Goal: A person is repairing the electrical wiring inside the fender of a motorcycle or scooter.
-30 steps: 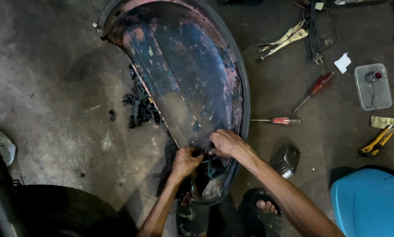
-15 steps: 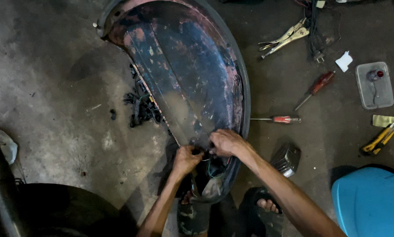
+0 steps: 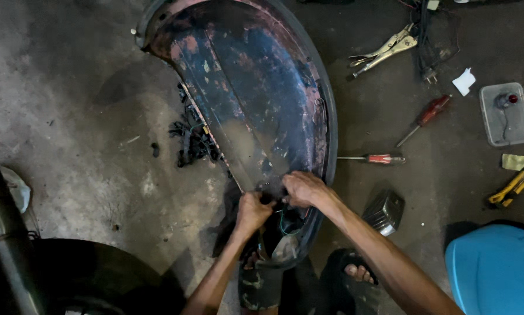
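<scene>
Fender [image 3: 256,111] lay hollow-side up on the floor [image 3: 87,146]; I saw my left hand [image 3: 253,211] and right hand [image 3: 303,189] pinching wires [image 3: 282,224] at its near end. Rusty edges could cut fingers or chafe insulation.

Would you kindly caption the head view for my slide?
Both hands, left hand and right hand, work at wiring inside a rusty fender on the floor.

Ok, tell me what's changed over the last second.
Hardly anything. Both hands, left and right, stay pressed together at the near end of the rusty fender, fingers over the wiring there. The screwdrivers, pliers and blue tub haven't moved.
</scene>
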